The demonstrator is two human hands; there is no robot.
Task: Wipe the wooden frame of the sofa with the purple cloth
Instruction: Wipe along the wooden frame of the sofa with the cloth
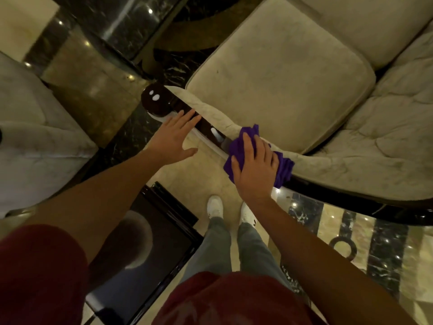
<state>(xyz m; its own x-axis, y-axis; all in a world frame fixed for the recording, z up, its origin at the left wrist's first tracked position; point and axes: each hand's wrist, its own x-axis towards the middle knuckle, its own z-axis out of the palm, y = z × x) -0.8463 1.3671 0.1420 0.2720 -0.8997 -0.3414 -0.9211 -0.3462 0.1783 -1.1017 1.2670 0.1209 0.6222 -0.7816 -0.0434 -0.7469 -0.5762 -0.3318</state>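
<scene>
The sofa's dark glossy wooden frame (161, 102) runs as an armrest from its rounded end at centre left down to the right, beside beige cushions. A purple cloth (284, 168) lies bunched on the armrest's middle. My right hand (254, 165) presses flat on the cloth, fingers spread over it. My left hand (174, 136) is open, fingers apart, fingertips over the armrest near its rounded end, holding nothing.
A beige seat cushion (281, 73) fills the sofa to the right. Another beige armchair (35, 127) stands at the left. A dark glossy side table (145, 242) sits by my left leg. My white shoes (215, 205) stand on polished marble floor.
</scene>
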